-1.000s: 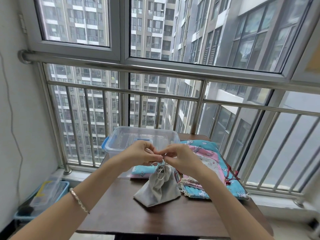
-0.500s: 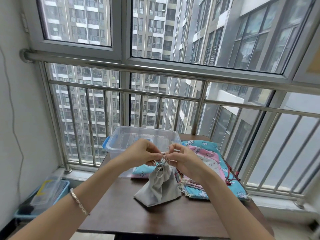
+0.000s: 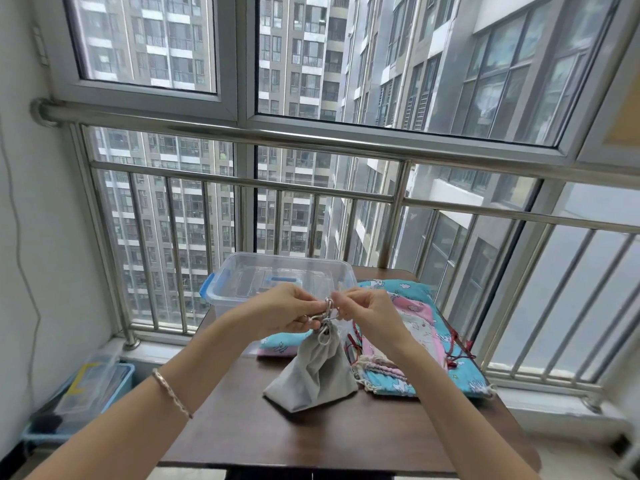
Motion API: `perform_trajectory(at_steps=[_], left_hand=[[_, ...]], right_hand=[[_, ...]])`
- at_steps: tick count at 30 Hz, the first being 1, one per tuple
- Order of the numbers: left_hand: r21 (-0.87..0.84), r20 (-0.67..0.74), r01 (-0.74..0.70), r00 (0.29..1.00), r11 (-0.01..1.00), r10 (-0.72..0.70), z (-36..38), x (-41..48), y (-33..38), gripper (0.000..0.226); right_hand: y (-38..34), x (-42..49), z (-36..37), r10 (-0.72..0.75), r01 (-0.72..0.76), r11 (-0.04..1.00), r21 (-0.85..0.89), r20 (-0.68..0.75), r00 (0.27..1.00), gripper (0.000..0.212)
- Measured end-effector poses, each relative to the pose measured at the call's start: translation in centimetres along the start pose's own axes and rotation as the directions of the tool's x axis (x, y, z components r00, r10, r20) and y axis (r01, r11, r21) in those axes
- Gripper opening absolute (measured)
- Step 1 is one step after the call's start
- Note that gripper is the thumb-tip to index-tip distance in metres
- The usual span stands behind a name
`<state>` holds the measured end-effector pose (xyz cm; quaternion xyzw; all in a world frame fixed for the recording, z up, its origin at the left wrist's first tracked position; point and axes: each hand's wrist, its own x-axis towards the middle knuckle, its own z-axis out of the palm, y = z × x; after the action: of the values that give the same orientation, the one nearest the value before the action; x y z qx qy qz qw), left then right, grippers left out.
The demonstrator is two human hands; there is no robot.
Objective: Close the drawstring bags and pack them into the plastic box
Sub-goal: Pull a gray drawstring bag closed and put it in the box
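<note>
I'm facing a tall window [image 3: 145, 43] in grey metal frames, daylight coming through it flat and soft. Beyond the glass stand tower blocks [image 3: 304, 57], close and many-storeyed. A steel railing [image 3: 311, 138] with upright bars runs across the lower panes, fixed to the white wall [image 3: 31, 237] on my left, where a thin cable [image 3: 38, 313] hangs down. In front of me is a dark brown wooden surface [image 3: 242, 427]. On the floor by the wall sits a blue crate [image 3: 126, 375] with a clear container [image 3: 93, 382] in it. A pale ledge [image 3: 554, 407] runs under the railing at right.
</note>
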<state>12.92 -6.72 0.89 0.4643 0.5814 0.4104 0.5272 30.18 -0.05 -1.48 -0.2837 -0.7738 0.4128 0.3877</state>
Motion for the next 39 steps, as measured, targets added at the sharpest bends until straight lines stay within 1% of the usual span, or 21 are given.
perform_trajectory(at_steps=[1,4,8,10,13,15,18,20,22,23,24,27,29,30,33,34,35,36,37,38,39], left_hand=[[0.016,-0.006,-0.005,1.0,1.0,0.006,0.0,0.0,0.0,0.027],[0.079,-0.01,-0.024,1.0,0.997,0.025,-0.1,0.0,-0.2,0.026],[0.205,-0.024,-0.086,0.995,0.975,0.093,-0.9,-0.5,-0.2,0.019],[0.273,-0.041,-0.075,0.995,0.959,0.09,-1.7,-1.0,-0.2,0.017],[0.373,-0.046,-0.019,0.998,0.928,0.039,-3.0,-1.8,-0.6,0.01],[0.396,-0.06,0.004,0.998,0.918,0.021,-3.4,-2.0,-1.0,0.008],[0.368,-0.046,0.007,0.999,0.93,0.01,-2.8,-1.9,-1.6,0.015],[0.371,0.011,-0.016,1.0,0.928,0.013,-1.4,-1.7,-2.4,0.03],[0.504,0.018,-0.08,0.996,0.86,0.082,0.1,-1.1,-3.6,0.044],[0.575,0.001,-0.113,0.99,0.811,0.138,0.8,-0.6,-4.1,0.043],[0.613,-0.015,-0.14,0.982,0.778,0.189,1.3,-0.3,-4.4,0.037],[0.581,-0.029,-0.2,0.964,0.789,0.265,2.0,0.3,-4.5,0.009],[0.592,-0.039,-0.209,0.957,0.778,0.287,2.3,0.5,-4.4,0.004],[0.59,-0.038,-0.203,0.96,0.782,0.278,2.6,0.4,-4.3,0.009],[0.571,-0.05,-0.169,0.97,0.804,0.24,3.6,-0.4,-4.5,0.042],[0.601,-0.046,-0.175,0.967,0.78,0.252,3.9,-0.6,-4.8,0.051],[0.663,-0.028,-0.191,0.96,0.724,0.279,4.1,-0.7,-5.0,0.057],[0.731,-0.012,-0.21,0.947,0.649,0.32,4.2,-0.6,-5.3,0.057],[0.776,-0.007,-0.229,0.928,0.588,0.371,4.3,-0.5,-5.5,0.052],[0.789,-0.017,-0.242,0.91,0.565,0.414,4.2,-0.3,-5.5,0.043],[0.774,-0.034,-0.256,0.897,0.579,0.441,4.2,-0.1,-5.5,0.032]], right_hand=[[0.0,-0.1,0.0,-0.002,0.002,1.0,0.002,-0.005,1.0,0.02],[0.1,-0.2,-0.1,-0.029,0.029,1.0,-0.003,-0.003,1.0,0.009],[0.7,-0.6,-0.6,-0.015,0.014,1.0,-0.022,-0.015,1.0,0.007],[1.3,-0.7,-1.5,0.011,-0.012,0.999,-0.042,-0.025,1.0,0.007],[2.2,-0.8,-3.1,0.041,-0.042,0.998,-0.05,-0.023,0.999,0.007],[2.8,-0.9,-3.7,0.058,-0.06,0.996,-0.059,-0.03,0.998,0.007],[3.1,-1.0,-3.5,0.088,-0.089,0.995,-0.05,-0.017,0.996,0.006],[3.0,-1.1,-3.1,0.091,-0.091,0.995,-0.044,-0.007,0.996,0.006],[2.7,-1.0,-2.8,0.095,-0.095,0.994,-0.044,-0.001,0.995,0.006],[2.6,-1.0,-2.7,0.097,-0.097,0.994,-0.054,0.004,0.995,0.006],[2.5,-1.1,-2.6,0.099,-0.098,0.993,-0.064,0.014,0.995,0.007],[2.0,-1.2,-2.7,0.109,-0.104,0.99,-0.091,0.053,0.993,0.008],[1.8,-1.3,-2.8,0.115,-0.109,0.988,-0.111,0.056,0.992,0.009],[1.8,-1.3,-2.8,0.116,-0.11,0.987,-0.118,0.046,0.992,0.01],[1.7,-1.4,-2.8,0.114,-0.11,0.987,-0.117,0.023,0.993,0.011],[1.7,-1.4,-2.8,0.116,-0.113,0.988,-0.106,0.026,0.993,0.011],[1.7,-1.4,-2.8,0.12,-0.116,0.989,-0.095,0.029,0.992,0.012],[1.8,-1.5,-2.7,0.124,-0.12,0.989,-0.091,0.036,0.992,0.012],[1.8,-1.5,-2.7,0.13,-0.125,0.988,-0.095,0.044,0.991,0.012],[1.9,-1.6,-2.8,0.14,-0.134,0.986,-0.103,0.05,0.989,0.012],[1.9,-1.5,-2.9,0.151,-0.144,0.983,-0.113,0.055,0.987,0.012]])
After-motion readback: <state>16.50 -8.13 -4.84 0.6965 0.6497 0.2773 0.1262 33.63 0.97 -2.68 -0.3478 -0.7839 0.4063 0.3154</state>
